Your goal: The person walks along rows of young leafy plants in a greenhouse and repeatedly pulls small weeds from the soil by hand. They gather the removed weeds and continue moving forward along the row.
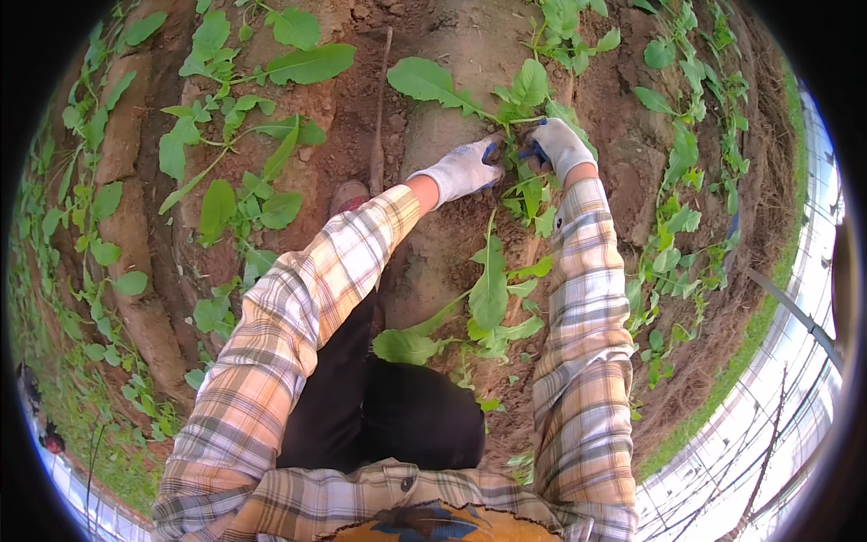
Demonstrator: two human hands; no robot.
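My left hand (471, 168), in a white knit glove with a blue palm, is at the soil beside the base of a leafy green plant (513, 116). Its thumb and fingers are apart, with bare soil around their tips. On the plant's other side is my right hand (559, 147), gloved the same way. The fingers of that hand curl in by the stems, and leaves and shadow partly hide their tips. Just below both hands grows a smaller clump of leaves (530, 195). Another broad-leaved plant (489, 291) stands nearer to me in the same row.
A long thin wooden stick (381, 115) lies in the furrow left of the ridge, by my shoe (350, 196). Rows of leafy plants (230, 135) grow on both sides. Dry straw-like matter (765, 156), a grass strip (745, 352) and a grey pole (799, 315) are at the right.
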